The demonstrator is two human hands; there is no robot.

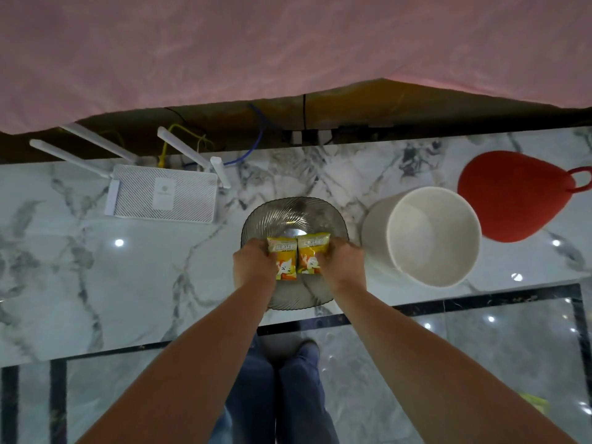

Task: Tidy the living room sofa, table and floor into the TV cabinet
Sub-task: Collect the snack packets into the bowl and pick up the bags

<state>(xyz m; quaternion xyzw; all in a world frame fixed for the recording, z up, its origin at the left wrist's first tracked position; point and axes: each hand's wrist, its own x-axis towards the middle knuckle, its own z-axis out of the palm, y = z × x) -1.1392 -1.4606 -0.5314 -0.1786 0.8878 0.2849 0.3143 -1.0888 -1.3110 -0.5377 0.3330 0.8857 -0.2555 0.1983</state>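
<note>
Packets: two yellow snack packets, one (282,258) on the left and one (312,254) on the right, are hanging side by side over the glass plate (293,216).
Left hand (253,262): its grip is pinching the left packet.
Right hand (343,262): its grip is pinching the right packet.
Plate: is sitting on the marble tabletop (96,257), between router (165,197) and white bin (432,235).
Red pad (509,195): is lying just behind the bin.
</note>
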